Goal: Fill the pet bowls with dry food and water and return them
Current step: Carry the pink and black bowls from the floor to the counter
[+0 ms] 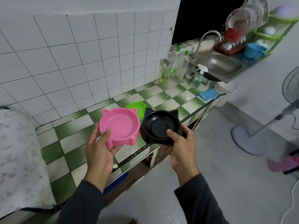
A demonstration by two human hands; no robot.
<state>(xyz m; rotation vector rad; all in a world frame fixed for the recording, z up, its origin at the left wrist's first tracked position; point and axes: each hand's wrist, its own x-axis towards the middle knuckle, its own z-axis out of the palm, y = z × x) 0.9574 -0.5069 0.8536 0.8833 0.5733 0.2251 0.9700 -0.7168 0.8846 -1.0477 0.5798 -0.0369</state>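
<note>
While both bowls are off the counter (77, 136) and look dry and empty, I'd call this the fetch stage: nothing filled yet, no food or water visible in either. Left hand (100, 149) grips the pink bowl (119, 125), thumb hooked over the near rim, fingers under the base, held above the counter's front edge. Behind it, the green bowl (137, 109) sits on the counter near mid-width, apart from both hands, contents not visible from here. Right hand (179, 143) clamps the black bowl (161, 125), thumb inside the rim, fingers wrapped underneath, just past the front edge; looks like possibly two black bowls nested, can't confirm. Pink and black bowls are almost touching. Further right, at the counter's far end, sink (216, 63) with tap (208, 36). Next move, my guess: carry one bowl to the tap for water, keep it level on the way back. Dry food source not in view, so that needs locating first. Both hands are full, so one bowl must go down to turn the tap.
</note>
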